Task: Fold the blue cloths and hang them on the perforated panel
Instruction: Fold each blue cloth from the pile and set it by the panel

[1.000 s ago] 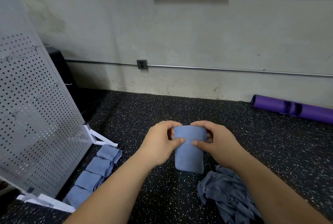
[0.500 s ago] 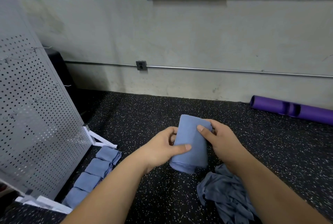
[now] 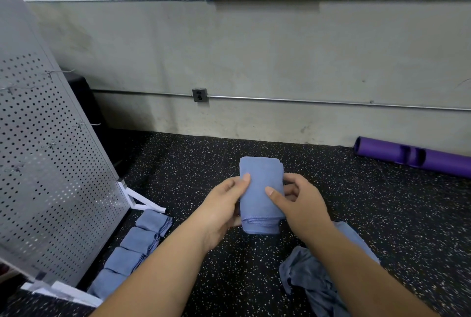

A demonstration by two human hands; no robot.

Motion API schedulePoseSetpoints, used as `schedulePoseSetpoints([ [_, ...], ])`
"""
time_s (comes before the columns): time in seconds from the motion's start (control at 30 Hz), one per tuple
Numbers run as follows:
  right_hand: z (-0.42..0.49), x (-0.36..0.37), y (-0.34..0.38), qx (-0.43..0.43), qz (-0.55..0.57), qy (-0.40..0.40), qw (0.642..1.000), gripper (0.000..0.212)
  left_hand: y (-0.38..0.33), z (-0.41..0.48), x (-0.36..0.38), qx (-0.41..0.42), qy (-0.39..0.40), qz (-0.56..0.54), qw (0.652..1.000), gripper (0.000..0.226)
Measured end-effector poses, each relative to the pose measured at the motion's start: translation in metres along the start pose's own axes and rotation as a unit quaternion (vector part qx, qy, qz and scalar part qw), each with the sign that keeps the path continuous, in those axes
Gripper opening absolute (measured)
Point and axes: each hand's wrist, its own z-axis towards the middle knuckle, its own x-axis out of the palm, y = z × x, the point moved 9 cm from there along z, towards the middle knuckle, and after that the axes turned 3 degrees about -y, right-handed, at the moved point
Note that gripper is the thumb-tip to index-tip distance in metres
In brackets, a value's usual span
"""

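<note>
Blue folded cloth bundle (image 3: 260, 194) held upright above the black speckled floor (image 3: 382, 214), left hand (image 3: 221, 204) and right hand (image 3: 300, 204) both gripping its sides (thumbs on front), near the leaning grey perforated metal panel (image 3: 51, 176).

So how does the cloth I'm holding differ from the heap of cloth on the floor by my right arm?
The held cloth is folded into a neat rectangle; the heap is crumpled and loose. The held cloth is gripped between the left hand and right hand; the heap lies on the floor, partly hidden by the right forearm. The held cloth looks lighter blue, the heap greyer. Both are bluish fabric.
</note>
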Motion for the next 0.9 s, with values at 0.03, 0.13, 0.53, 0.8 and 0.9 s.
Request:
schedulePoseSetpoints([
  [0.03,0.0,-0.003,0.002,-0.003,-0.002,-0.01,1.0,0.04,0.001,0.0,-0.001,-0.015,-0.011,-0.023,1.0,0.039],
  [0.13,0.001,-0.007,0.007,-0.018,0.001,-0.02,1.0,0.028,0.004,0.001,-0.002,-0.024,-0.015,-0.034,0.999,0.032],
  [0.53,-0.001,0.006,0.012,-0.004,0.026,0.026,0.999,0.014,-0.004,0.001,-0.023,0.016,-0.101,-0.015,0.995,0.022],
  [0.8,-0.001,0.037,0.019,-0.013,0.025,0.012,1.0,0.026,-0.015,-0.005,-0.037,0.082,-0.083,-0.024,0.993,0.041],
  [0.9,-0.006,0.053,0.03,-0.052,-0.017,0.008,0.998,0.035,-0.019,-0.007,-0.057,0.105,-0.106,-0.021,0.989,0.035],
])
